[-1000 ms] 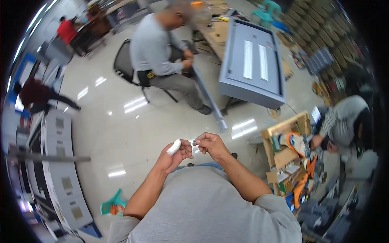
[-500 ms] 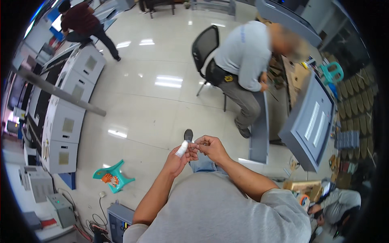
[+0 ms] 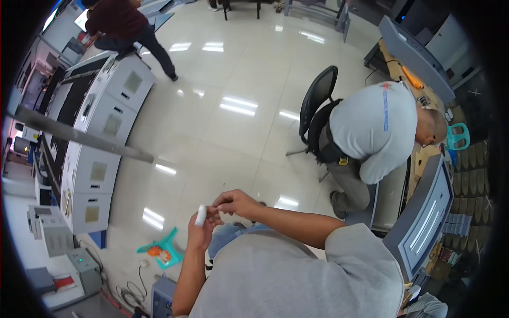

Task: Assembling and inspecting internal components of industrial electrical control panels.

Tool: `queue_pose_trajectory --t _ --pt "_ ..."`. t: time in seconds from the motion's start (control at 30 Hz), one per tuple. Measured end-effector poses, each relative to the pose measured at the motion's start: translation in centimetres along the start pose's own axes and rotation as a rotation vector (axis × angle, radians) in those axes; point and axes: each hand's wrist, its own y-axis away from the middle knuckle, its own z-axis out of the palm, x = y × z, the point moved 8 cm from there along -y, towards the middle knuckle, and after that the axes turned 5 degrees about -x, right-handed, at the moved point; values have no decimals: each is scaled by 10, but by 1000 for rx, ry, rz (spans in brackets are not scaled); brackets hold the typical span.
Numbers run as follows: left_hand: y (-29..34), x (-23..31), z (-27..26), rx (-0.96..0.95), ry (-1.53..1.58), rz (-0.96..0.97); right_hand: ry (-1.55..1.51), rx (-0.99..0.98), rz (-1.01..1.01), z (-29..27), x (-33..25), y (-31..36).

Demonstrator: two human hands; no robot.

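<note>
My left hand is raised in front of my body, palm turned inward. White wrapping covers its thumb, which stands up apart from the loosely bent fingers. Against the tips of those fingers, my right hand is closed in a pinch. Whatever lies between the pinching fingers, if anything, is too small to make out. Both hands are held above my legs, away from any table.
At right, a person sits on a black chair beside a grey metal panel. White machine cabinets and a grey pole stand left. A green stool holds orange gloves. Cables lie nearby.
My view has swung, so the seated person and chair appear farther right. Both hands have shifted left in the picture and stay together. The seated person leans farther over the workbench.
</note>
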Motion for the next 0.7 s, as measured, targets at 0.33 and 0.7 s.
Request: queue_pose_trajectory --t 0.33,0.7 --pt "-202 121 -25 -186 111 63 413 150 -112 -103 -118 -173" --pt "-447 271 85 -696 81 -216 308 580 -151 -262 -282 -262"
